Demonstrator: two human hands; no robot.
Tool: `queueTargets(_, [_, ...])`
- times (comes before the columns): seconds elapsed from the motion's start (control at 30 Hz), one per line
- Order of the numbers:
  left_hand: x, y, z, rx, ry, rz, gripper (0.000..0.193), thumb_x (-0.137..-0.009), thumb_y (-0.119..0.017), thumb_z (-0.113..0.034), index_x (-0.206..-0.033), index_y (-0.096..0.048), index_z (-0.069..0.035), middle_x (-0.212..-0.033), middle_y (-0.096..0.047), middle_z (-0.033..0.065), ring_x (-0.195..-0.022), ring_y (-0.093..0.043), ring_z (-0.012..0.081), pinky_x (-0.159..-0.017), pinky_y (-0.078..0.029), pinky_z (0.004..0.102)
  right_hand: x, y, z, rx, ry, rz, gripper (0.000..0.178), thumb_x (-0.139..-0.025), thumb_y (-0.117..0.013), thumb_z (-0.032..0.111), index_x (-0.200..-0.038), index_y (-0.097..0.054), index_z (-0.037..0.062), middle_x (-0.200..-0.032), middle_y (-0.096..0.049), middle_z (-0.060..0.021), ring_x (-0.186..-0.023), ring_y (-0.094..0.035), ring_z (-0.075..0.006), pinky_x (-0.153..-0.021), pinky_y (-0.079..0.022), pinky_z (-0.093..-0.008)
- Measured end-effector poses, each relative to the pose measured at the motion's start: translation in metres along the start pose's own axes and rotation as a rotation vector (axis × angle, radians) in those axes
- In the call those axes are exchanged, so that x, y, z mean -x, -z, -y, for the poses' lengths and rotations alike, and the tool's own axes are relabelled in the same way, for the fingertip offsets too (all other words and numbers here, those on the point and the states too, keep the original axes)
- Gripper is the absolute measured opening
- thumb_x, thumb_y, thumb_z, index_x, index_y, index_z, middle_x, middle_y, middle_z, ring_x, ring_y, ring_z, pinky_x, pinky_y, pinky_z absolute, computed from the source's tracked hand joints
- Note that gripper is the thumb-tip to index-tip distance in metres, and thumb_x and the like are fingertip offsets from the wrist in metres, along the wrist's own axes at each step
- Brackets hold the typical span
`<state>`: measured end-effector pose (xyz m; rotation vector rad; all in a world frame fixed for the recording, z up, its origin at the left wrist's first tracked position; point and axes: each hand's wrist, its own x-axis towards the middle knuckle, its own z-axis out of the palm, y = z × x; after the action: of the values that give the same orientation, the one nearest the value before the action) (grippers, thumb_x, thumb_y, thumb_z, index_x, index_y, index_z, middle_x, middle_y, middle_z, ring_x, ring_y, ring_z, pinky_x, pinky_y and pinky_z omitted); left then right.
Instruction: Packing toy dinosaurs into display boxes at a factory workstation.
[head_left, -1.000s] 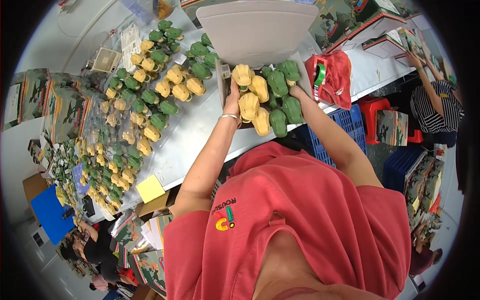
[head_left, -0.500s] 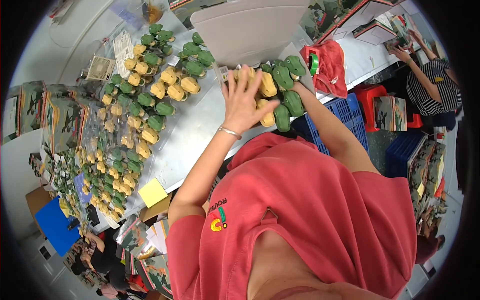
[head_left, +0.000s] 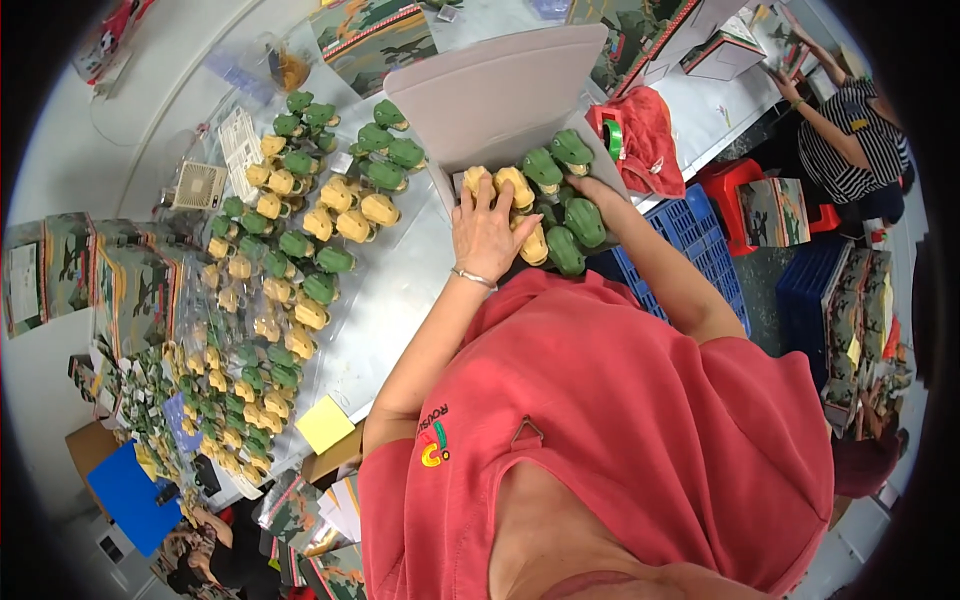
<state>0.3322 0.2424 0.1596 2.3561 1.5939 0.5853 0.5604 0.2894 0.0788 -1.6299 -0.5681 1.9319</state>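
Left hand (head_left: 483,235): laid from above, fingers parted, on yellow reptile-head toys (head_left: 516,187); whether any is gripped cannot be told. Right hand (head_left: 602,203): set against the right side of green reptile-head toys (head_left: 585,222), its fingers partly hidden by them, so its hold cannot be told. Hands are set apart, the green group lying between them; both groups are contained in an open white-lined box (head_left: 500,95), lid raised at the far side. Box is placed at the table's near edge, close to the torso. To its left, a bare strip of tabletop (head_left: 362,305) is bordered by loose reptile heads (head_left: 335,260). To its right, just beside, are found a red cloth (head_left: 655,150) and green tape roll (head_left: 613,140). Below the edge, a blue plastic crate (head_left: 692,250) is seen.
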Motion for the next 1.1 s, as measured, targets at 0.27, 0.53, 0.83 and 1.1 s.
queueTargets(0.27, [-0.005,0.002,0.005,-0.021,-0.018,0.054,0.059,-0.075,-0.059,-0.048,-0.119,-0.052,-0.008,-0.132,-0.037,0.0165,-0.119,-0.034,0.0393,-0.091,-0.032,0.0477,0.098,-0.013,0.026,0.181,0.327,0.060,0.044,-0.086,-0.052,0.024,-0.120,-0.044,-0.0019,-0.114,-0.054,-0.0160,-0.106,-0.053,-0.0234,-0.090,-0.041,-0.0345])
queueTargets(0.53, [-0.005,0.003,-0.005,-0.032,-0.131,0.285,0.063,-0.080,-0.048,-0.054,-0.137,-0.029,-0.033,-0.145,-0.012,0.0153,-0.133,-0.011,0.0356,-0.099,-0.015,0.0576,0.111,-0.036,-0.011,1.433,0.959,-0.226,0.072,-0.072,-0.069,0.031,-0.131,-0.036,0.0077,-0.140,-0.021,-0.0202,-0.125,-0.024,-0.0442,-0.101,-0.028,-0.0456])
queueTargets(0.83, [0.017,-0.032,-0.026,-0.251,0.021,0.392,0.065,-0.078,-0.052,-0.048,-0.137,-0.027,-0.035,-0.147,-0.004,0.0131,-0.135,-0.001,0.0362,-0.099,-0.011,0.0606,0.091,-0.028,-0.040,1.523,0.862,-0.305,0.064,-0.081,-0.055,0.042,-0.131,-0.035,0.0067,-0.140,-0.018,-0.0216,-0.125,-0.023,-0.0446,-0.100,-0.027,-0.0498])
queueTargets(1.1, [0.025,0.007,-0.029,-0.137,0.057,0.057,0.066,-0.077,-0.057,-0.034,-0.137,-0.032,-0.020,-0.143,-0.022,0.0165,-0.133,-0.013,0.0361,-0.101,-0.008,0.0600,0.145,-0.011,0.045,1.082,1.152,-0.332,0.052,-0.078,-0.062,0.022,-0.121,-0.045,-0.0011,-0.114,-0.048,-0.0212,-0.094,-0.053,-0.0352,-0.083,-0.043,-0.0390])
